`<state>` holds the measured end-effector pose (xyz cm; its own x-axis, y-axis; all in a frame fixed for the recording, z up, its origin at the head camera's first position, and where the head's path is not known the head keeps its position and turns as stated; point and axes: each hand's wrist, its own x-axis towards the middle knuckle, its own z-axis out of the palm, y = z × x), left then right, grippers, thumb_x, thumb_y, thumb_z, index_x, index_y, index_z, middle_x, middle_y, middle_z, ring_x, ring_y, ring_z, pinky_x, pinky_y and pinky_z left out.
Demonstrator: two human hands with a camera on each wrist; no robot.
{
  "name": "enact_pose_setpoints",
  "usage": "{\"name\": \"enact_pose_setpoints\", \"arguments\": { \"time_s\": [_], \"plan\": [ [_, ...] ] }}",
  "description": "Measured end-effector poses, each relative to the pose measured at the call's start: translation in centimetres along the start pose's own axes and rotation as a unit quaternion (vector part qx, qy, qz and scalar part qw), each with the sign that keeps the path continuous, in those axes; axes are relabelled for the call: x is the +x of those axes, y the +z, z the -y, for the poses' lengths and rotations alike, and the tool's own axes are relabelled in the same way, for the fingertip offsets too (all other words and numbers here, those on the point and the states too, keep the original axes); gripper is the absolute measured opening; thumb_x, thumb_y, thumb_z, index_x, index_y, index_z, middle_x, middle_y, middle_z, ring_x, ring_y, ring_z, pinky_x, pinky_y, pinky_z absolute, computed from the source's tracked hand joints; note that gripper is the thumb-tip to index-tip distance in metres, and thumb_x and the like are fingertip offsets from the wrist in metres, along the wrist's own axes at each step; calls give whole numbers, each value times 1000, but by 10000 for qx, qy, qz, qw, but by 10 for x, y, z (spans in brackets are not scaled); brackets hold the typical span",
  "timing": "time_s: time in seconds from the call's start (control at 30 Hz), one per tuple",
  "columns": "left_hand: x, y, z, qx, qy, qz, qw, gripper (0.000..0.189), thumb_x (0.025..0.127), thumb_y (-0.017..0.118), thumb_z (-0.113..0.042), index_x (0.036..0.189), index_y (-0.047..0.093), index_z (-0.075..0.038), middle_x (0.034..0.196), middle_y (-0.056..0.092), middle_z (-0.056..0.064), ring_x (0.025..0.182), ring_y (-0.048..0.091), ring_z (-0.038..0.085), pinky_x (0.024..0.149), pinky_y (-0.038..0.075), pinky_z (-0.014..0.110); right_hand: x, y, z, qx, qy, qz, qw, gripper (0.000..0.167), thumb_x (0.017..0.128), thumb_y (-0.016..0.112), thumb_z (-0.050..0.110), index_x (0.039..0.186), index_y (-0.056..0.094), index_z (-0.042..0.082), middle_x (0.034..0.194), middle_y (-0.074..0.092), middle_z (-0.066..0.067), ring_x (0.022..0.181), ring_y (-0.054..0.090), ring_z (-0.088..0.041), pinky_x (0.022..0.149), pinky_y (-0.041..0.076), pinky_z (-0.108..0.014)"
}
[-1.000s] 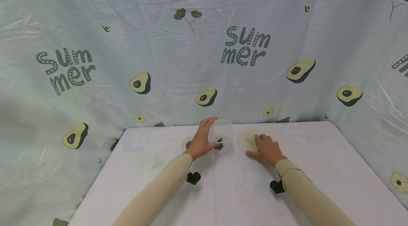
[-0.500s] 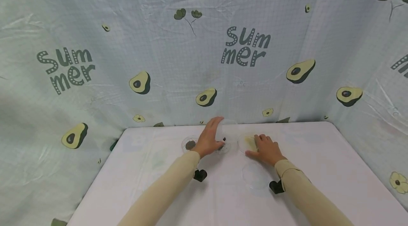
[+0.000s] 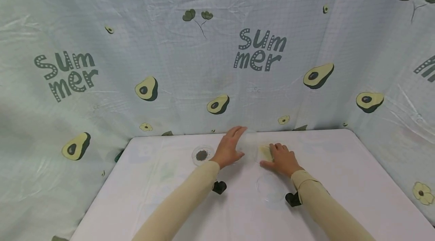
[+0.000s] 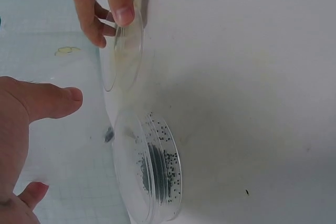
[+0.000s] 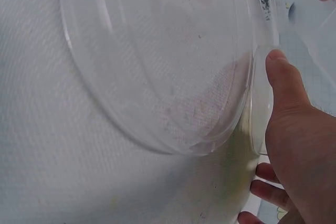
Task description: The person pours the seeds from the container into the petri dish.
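Observation:
My left hand [image 3: 228,149], thumb and fingers spread in a C, holds a thin clear piece [image 5: 321,32] that looks like a plastic bag. A small dark patch [image 4: 109,134] shows at its lower end. The right hand [image 3: 283,159] grips a petri dish [image 3: 264,153] by its right side, thumb on the near rim and fingers at the far one. Something pale yellow shows in that dish. Left of my left hand, a petri dish of dark grains [image 3: 202,155] lies on the table. Another dish is mostly hidden behind the left hand.
A clear round dish or lid [image 3: 270,187] lies nearer to me, below the right hand. White cloth covers the table [image 3: 176,210]. A printed curtain [image 3: 190,63] hangs behind the table's far edge. Black wrist mounts [image 3: 219,187] stick out under both sleeves.
My left hand has moved right with the clear piece, from over the middle dish toward the yellowish one, uncovering the left dish of grains. The right hand has stayed in place.

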<state>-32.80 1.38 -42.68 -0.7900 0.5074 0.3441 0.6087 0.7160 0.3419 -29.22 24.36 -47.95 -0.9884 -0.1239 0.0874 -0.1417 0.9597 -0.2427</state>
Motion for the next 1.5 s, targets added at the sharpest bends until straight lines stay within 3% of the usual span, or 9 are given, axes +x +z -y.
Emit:
{"name": "enact_pose_setpoints", "arguments": {
  "time_s": [0.53,0.9,1.13,1.5],
  "plan": [
    [6,10,-7,1092,433,3,9931,90,74,84,-16,148,34,-27,148,38,0,138,38,18,107,45,43,-3,-4,5,-94,-58,-73,9999,85,82,65,59,134,48,-6,125,54,-28,114,52,-45,84,46,-66],
    [10,16,-15,1498,704,-192,9860,88,73,84,-15,146,38,-27,145,42,1,138,38,18,104,45,36,-5,-2,6,-182,7,-128,9998,85,82,65,61,134,49,-5,124,55,-27,112,52,-44,83,46,-65],
    [13,19,-22,1633,814,-118,9831,82,77,79,-9,146,39,-28,146,41,1,139,37,17,103,45,35,-5,0,5,-109,28,-140,9998,86,81,65,61,134,48,-5,125,54,-26,113,52,-43,85,46,-65],
    [17,23,-30,2147,1118,-182,9701,75,83,74,-10,146,40,-31,146,42,0,139,37,16,100,47,33,-5,1,4,-78,-39,-193,9998,87,83,64,60,136,46,-6,127,52,-27,116,49,-45,86,45,-66]
  ]
}}
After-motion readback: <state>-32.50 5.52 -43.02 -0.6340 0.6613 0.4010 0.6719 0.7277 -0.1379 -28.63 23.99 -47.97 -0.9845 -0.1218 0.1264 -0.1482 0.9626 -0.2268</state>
